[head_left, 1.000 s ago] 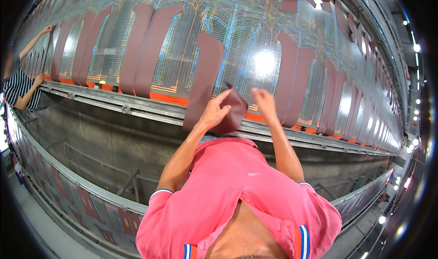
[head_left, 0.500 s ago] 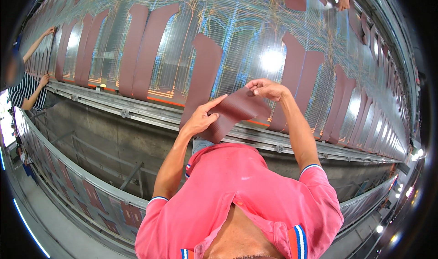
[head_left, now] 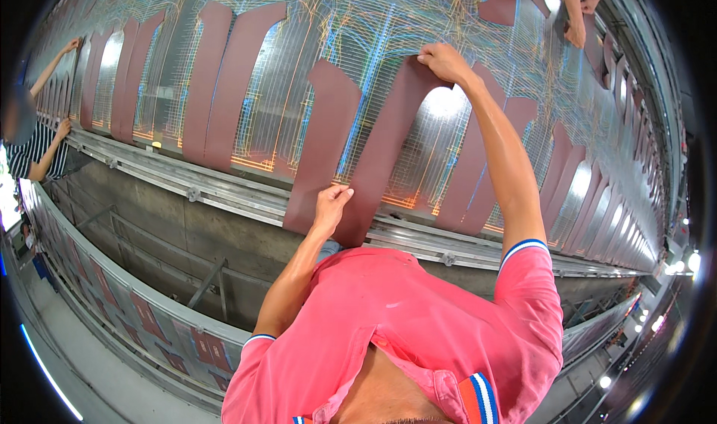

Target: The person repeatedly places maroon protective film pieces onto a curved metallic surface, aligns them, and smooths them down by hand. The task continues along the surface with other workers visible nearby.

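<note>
A long maroon panel of flexible leather-like sheet (head_left: pixel 379 151) stretches between my hands over the metal table (head_left: pixel 418 166). Its far end is pinched by the fingers of my right hand (head_left: pixel 446 64), out over the table. Closer to my body, my left hand (head_left: pixel 329 209) is closed on the panel's left edge, and the panel's near end hangs past the table's front edge. Just left of it lies a similar maroon panel (head_left: pixel 323 136), flat on the table. To the right, another maroon panel (head_left: pixel 470 174) is partly covered by my right forearm.
Coloured outlines and grid lines cover the tabletop. A metal rail (head_left: pixel 224 201) runs along its front edge. More maroon panels (head_left: pixel 205 95) lie in rows. A person in a striped shirt (head_left: pixel 43 146) reaches in at left; another person's hands (head_left: pixel 575 32) are at the upper right.
The panel was bunched between my hands and is now drawn out lengthwise. My right hand has moved far out over the table with its end; my left hand has shifted slightly.
</note>
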Motion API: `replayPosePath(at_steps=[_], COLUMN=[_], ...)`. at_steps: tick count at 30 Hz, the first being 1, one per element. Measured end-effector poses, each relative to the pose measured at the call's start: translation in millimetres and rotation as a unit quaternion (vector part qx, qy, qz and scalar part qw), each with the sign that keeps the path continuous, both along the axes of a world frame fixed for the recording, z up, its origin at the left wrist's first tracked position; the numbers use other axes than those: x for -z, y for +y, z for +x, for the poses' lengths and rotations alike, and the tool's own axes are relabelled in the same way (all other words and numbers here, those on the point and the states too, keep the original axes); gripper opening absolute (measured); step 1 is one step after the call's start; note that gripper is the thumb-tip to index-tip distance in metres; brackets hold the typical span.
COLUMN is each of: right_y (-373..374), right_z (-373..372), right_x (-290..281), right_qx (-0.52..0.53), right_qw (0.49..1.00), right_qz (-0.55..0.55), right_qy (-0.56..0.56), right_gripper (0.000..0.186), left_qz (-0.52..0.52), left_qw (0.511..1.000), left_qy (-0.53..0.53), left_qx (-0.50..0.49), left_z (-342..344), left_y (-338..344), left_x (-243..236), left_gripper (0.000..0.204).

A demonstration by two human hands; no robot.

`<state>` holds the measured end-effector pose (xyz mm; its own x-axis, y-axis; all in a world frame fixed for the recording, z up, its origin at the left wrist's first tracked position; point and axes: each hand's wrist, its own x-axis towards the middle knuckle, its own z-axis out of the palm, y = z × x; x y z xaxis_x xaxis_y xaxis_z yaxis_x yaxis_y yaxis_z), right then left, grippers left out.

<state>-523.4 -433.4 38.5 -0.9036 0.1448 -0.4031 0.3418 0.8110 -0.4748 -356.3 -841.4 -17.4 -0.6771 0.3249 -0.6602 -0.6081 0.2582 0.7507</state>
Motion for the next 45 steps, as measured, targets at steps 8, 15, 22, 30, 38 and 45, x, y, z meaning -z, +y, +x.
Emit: replayPosePath(at_steps=[8,15,22,30,38,45], right_y=[-31,-14,-8,-3,1,1], right_z=[-10,-30,-59,-74,-81,-83], right_x=[30,26,51,67,68,72], right_qx=[0.000,0.045,0.031,-0.019,-0.011,-0.004], right_qw=[0.999,0.999,0.997,0.995,0.998,0.998], right_qz=[0.034,-0.018,-0.015,0.032,0.038,0.044], right_qy=[0.017,0.017,0.066,0.093,0.055,0.051], right_gripper=[0.023,0.024,0.027,0.028,0.028,0.025], left_qz=[-0.114,-0.034,-0.154,-0.233,-0.234,-0.228], left_qw=[0.992,0.990,0.982,0.968,0.972,0.973], left_qy=[0.010,0.017,0.069,0.084,0.020,-0.012], left_qx=[-0.043,-0.134,-0.089,-0.044,-0.030,-0.038], left_z=[0,1,-7,-15,-29,-33], left_y=[7,11,13,17,17,18], left_x=[-4,2,-2,-9,-12,-15], left_gripper=[0.019,0.019,0.025,0.029,0.029,0.028])
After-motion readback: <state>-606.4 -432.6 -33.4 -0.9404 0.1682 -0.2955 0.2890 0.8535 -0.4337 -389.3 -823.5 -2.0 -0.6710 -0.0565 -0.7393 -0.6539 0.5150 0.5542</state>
